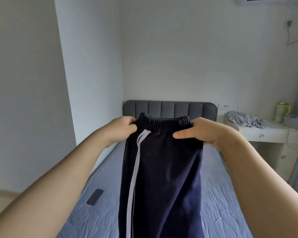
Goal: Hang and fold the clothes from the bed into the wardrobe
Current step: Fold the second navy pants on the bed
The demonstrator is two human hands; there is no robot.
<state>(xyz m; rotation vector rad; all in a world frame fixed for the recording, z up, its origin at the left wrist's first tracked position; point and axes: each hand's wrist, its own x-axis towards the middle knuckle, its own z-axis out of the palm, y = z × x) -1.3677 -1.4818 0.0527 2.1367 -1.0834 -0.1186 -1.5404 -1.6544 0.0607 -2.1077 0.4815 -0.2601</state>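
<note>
1. Navy trousers [162, 177] w/ white side stripes hang above the bed [213, 194], held up by the waistband.
2. Left hand [122, 127] grips left waistband end, fingers curled.
3. Right hand [201, 133] pinches right end, thumb in front.
4. Phone [95, 197] & white cable [229, 224] lie on bed; worktop [265, 129] at right.

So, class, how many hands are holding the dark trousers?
2. The left hand grips the left end of the dark trousers' waistband; the right hand pinches the right end, thumb in front. Neither is hidden.
</note>
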